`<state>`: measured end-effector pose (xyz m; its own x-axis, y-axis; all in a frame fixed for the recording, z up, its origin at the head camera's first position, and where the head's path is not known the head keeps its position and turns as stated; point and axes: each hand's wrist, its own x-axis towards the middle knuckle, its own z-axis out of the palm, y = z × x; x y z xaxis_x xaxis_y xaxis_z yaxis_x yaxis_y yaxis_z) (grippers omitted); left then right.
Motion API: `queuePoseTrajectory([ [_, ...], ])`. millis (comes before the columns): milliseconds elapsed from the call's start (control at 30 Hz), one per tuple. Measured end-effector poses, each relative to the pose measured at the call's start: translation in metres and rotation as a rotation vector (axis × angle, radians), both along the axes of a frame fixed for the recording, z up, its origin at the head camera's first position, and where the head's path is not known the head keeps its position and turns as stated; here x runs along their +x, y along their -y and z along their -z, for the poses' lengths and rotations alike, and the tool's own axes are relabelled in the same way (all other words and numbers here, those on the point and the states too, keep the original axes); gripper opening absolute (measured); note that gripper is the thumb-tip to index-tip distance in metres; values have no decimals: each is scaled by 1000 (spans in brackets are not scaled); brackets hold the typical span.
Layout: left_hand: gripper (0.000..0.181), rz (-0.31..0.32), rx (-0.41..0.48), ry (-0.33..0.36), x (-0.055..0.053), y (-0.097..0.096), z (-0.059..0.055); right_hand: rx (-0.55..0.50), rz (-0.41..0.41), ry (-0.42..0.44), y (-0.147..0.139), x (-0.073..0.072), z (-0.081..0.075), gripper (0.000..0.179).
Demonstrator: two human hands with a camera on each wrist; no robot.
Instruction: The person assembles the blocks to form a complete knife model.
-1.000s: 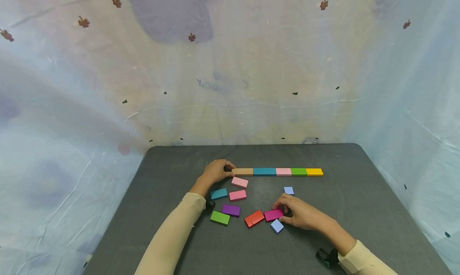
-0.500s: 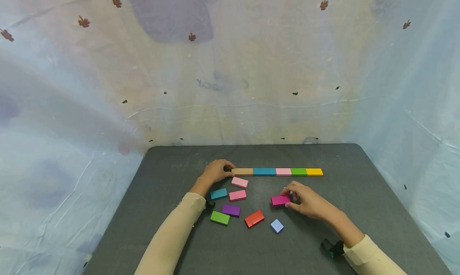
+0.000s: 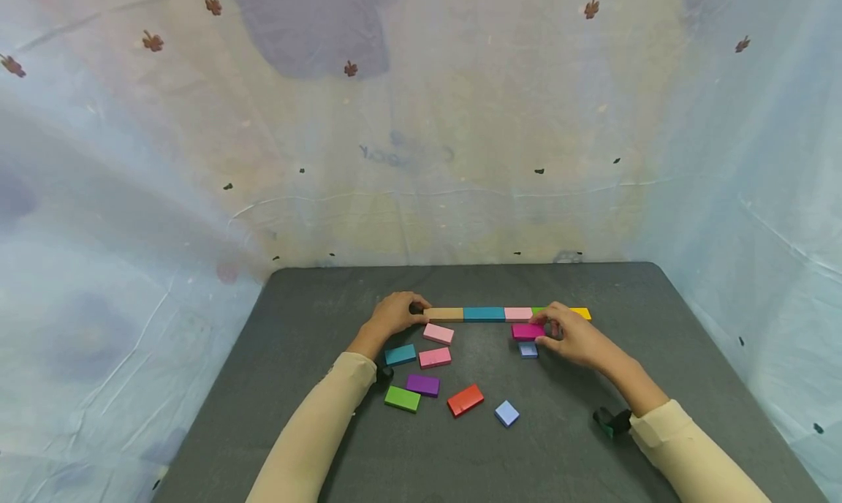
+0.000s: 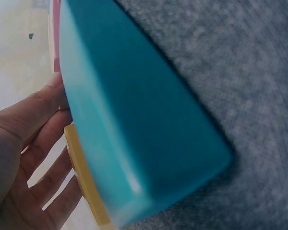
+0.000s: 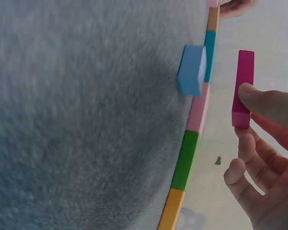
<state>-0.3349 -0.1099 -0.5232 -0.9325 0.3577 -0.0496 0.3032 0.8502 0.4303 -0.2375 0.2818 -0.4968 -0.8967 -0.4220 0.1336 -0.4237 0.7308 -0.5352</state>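
Observation:
In the head view my right hand (image 3: 577, 336) pinches a magenta block (image 3: 526, 333) between thumb and fingers, just in front of a straight row of blocks. The right wrist view shows the magenta block (image 5: 244, 79) held up off the table. My left hand (image 3: 392, 315) holds the left end of the row, at the tan block (image 3: 444, 315). Rightward follow a teal block (image 3: 484, 315), a pink block (image 3: 518, 314), a green block (image 3: 538, 311) partly hidden by my right fingers, and a yellow block (image 3: 582, 314). A light blue block (image 3: 528, 350) lies below the magenta one.
Loose on the dark table (image 3: 316, 444) lie two pink blocks (image 3: 435, 357), a teal block (image 3: 400, 354), a purple block (image 3: 423, 385), a green block (image 3: 403, 398), a red block (image 3: 465, 401) and another light blue block (image 3: 507, 414). A patterned sheet (image 3: 421, 123) stands behind.
My right hand has picked up the magenta block from beside the red one and carried it away from me, up towards the row. My left hand has stayed at the row's left end.

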Motion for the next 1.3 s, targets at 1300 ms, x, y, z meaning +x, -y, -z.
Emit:
queuePoseTrajectory([
  [1300,32,-13,-7,12,-1,0,1,128,22,40,7,-36,19,31],
])
